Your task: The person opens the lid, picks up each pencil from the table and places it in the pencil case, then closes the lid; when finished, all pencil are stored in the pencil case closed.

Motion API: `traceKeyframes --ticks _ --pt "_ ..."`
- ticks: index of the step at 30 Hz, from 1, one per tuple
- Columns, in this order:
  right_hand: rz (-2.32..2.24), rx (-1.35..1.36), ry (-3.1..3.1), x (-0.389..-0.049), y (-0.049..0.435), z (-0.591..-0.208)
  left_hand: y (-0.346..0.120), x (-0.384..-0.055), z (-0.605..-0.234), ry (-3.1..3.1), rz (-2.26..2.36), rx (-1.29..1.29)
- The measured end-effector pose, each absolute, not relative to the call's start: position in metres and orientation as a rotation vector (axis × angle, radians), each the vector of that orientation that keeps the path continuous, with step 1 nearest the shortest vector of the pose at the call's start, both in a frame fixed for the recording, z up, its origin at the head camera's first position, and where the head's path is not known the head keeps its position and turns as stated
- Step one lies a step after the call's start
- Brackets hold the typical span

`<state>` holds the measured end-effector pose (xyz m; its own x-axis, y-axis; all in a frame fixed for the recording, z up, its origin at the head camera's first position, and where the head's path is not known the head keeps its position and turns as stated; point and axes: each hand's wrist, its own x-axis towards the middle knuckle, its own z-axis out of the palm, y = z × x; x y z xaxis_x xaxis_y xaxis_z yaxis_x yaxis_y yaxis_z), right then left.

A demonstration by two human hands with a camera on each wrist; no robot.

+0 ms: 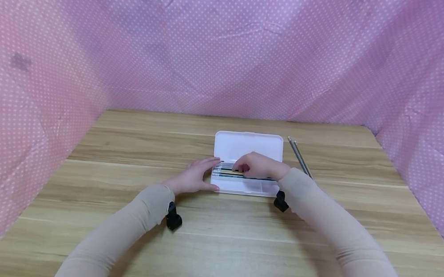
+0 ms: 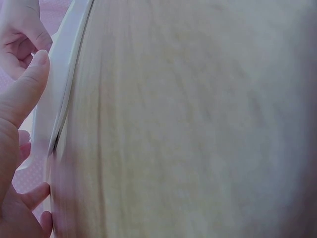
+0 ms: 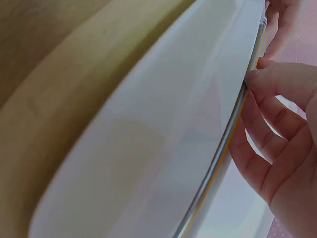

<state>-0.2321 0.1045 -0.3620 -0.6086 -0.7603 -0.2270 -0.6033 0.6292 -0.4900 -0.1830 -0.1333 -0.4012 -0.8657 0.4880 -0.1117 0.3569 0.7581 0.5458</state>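
A white pencil case (image 1: 237, 186) lies on the table with its lid (image 1: 247, 144) raised at the back. Several pencils (image 1: 224, 175) lie lengthwise in its rear compartment. My right hand (image 1: 262, 165) reaches over the case from the right, thumb and fingertips pinching a pencil (image 3: 214, 166) low in the compartment. Part of the pencils is hidden beneath this hand. My left hand (image 1: 191, 179) spreads around the case's left end, the thumb (image 2: 35, 74) at the front rim and the other fingers farther back along the side.
Two pencils (image 1: 299, 156) lie slanted on the table to the right of the case, their lower ends behind my right forearm. The wooden table (image 1: 149, 140) reaches back to a pink dotted cloth (image 1: 229, 68), which also hangs at both sides.
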Motion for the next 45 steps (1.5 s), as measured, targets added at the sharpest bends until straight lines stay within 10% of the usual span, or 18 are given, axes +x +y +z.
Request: traceKeyframes --ticks 45 --pt "-0.796 -0.957 2.547 -0.229 0.16 -0.349 -0.132 -0.184 -0.402 2.736 0.725 0.688"
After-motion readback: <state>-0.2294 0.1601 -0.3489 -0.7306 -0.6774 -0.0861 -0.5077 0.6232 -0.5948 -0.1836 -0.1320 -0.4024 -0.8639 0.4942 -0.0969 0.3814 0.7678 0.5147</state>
